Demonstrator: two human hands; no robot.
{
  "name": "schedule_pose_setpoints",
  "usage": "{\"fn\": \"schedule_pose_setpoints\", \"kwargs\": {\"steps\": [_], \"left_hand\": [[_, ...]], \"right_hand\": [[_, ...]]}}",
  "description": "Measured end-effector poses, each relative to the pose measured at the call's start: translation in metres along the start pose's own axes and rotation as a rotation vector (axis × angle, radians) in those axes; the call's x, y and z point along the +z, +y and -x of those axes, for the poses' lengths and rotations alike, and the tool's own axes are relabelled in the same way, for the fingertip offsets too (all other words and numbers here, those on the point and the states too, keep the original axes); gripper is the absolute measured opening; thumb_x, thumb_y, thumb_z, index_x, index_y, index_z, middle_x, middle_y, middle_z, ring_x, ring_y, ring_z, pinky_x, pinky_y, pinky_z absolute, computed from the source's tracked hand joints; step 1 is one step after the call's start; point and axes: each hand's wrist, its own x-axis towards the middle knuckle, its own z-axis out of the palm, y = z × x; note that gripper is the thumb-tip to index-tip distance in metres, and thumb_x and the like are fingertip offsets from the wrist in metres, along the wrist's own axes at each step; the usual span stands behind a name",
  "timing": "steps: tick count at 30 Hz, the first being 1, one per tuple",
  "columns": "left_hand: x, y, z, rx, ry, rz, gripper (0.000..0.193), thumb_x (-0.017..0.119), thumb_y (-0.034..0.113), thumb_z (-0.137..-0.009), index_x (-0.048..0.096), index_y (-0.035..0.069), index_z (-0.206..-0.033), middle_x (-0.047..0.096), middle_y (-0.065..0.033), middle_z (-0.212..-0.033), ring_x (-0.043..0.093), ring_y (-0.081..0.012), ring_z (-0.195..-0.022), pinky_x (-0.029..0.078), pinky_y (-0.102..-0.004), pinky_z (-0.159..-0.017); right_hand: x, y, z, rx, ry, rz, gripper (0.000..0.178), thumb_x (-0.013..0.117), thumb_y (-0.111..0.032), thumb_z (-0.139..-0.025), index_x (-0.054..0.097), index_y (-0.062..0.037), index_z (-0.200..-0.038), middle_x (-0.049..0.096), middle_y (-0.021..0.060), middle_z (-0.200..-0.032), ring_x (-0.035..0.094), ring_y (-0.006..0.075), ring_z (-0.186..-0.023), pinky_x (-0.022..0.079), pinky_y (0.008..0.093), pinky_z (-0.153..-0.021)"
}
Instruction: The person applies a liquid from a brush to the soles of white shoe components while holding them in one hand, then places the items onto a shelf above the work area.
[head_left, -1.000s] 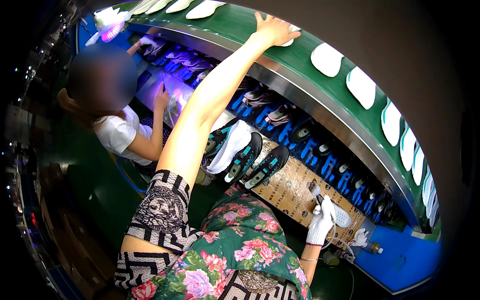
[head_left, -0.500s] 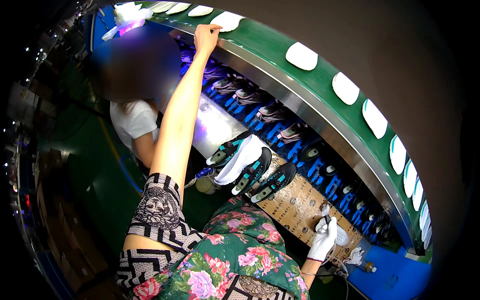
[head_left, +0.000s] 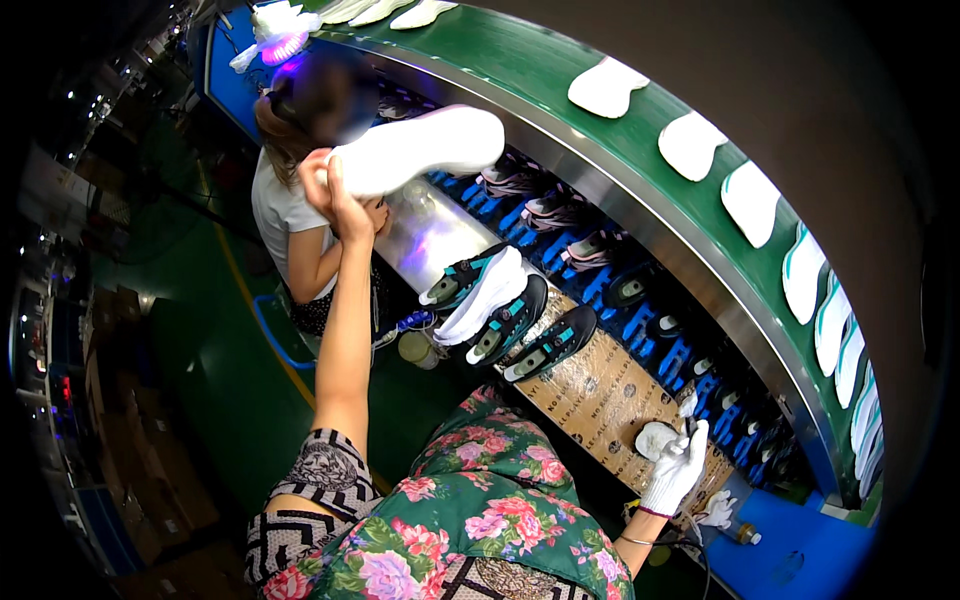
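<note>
My left hand (head_left: pixel 340 195) is closed on one end of a white shoe sole (head_left: pixel 420 150), held up in the air at the upper left. The sole's other end points right, toward the conveyor. In a white knit glove, my right hand (head_left: pixel 680 465) is at the lower right above the bench, fingers closed around a small dark thing too small to name. Beside its fingers is a round greyish-white object (head_left: pixel 655 440). Between my hands, black and teal shoe uppers (head_left: pixel 555 345) lie on the bench with another white sole (head_left: pixel 482 297) among them.
A curved green conveyor belt (head_left: pixel 540 60) with a metal edge carries several white soles (head_left: pixel 692 146). Under it, a rack with blue supports (head_left: pixel 590 290) holds more shoes. Brown printed paper (head_left: pixel 600 400) covers the bench. A co-worker in a white shirt (head_left: pixel 285 205) sits at the left.
My left hand has come back from the belt toward me, lifting a white sole off it. Soles on the belt have shifted slightly. My gloved right hand has moved a little right and up.
</note>
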Motion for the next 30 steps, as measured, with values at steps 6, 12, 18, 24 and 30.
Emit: {"fn": "schedule_pose_setpoints", "kwargs": {"steps": [6,12,18,24,30], "left_hand": [[0.011,0.037,0.087,-0.75,-0.381,0.428,0.025,0.048,0.011,-0.092,0.057,0.0,-0.112,0.064,-0.0095,-0.102,0.063,-0.0189,-0.09,0.052,-0.0307,-0.084],[0.049,0.073,0.254,-1.588,-1.166,0.481,0.031,0.054,0.021,-0.092,0.064,-0.005,-0.106,0.069,-0.0133,-0.099,0.067,-0.0214,-0.091,0.055,-0.0346,-0.083],[0.028,0.141,0.298,-2.167,-1.131,0.922,0.084,0.028,0.067,-0.093,0.039,-0.001,-0.141,0.054,-0.0271,-0.13,0.054,-0.0397,-0.119,0.042,-0.0478,-0.104],[0.011,0.163,0.291,-2.471,-0.986,1.033,0.109,0.015,0.089,-0.078,0.049,0.001,-0.132,0.059,-0.0253,-0.111,0.062,-0.0435,-0.095,0.049,-0.0552,-0.088],[0.05,0.176,0.296,-2.187,-0.878,1.082,0.109,0.007,0.088,-0.078,0.041,0.005,-0.14,0.061,-0.0182,-0.118,0.065,-0.0349,-0.098,0.054,-0.0477,-0.086]], "right_hand": [[0.027,-0.015,0.017,0.082,-0.103,-0.088,0.023,0.058,-0.013,-0.095,0.058,0.0037,-0.111,0.063,0.0102,-0.094,0.054,0.0094,-0.067,0.044,0.0183,-0.054],[0.072,0.0,0.044,0.126,-0.17,-0.006,0.024,0.066,-0.002,-0.085,0.061,0.0083,-0.106,0.064,0.0125,-0.089,0.058,0.0171,-0.062,0.047,0.0229,-0.052],[0.113,-0.005,0.057,0.079,-0.288,0.225,0.024,0.066,0.004,-0.082,0.065,0.006,-0.106,0.068,0.0127,-0.089,0.064,0.0152,-0.067,0.05,0.0232,-0.055],[0.112,-0.005,0.062,-0.037,-0.358,0.392,0.019,0.07,0.005,-0.079,0.07,0.0051,-0.097,0.068,0.008,-0.088,0.062,0.0119,-0.071,0.048,0.0204,-0.061],[0.115,-0.011,0.054,-0.57,-0.529,0.818,0.022,0.073,0.0,-0.076,0.072,0.001,-0.098,0.071,0.0101,-0.09,0.066,0.0171,-0.078,0.053,0.0273,-0.071]]}}
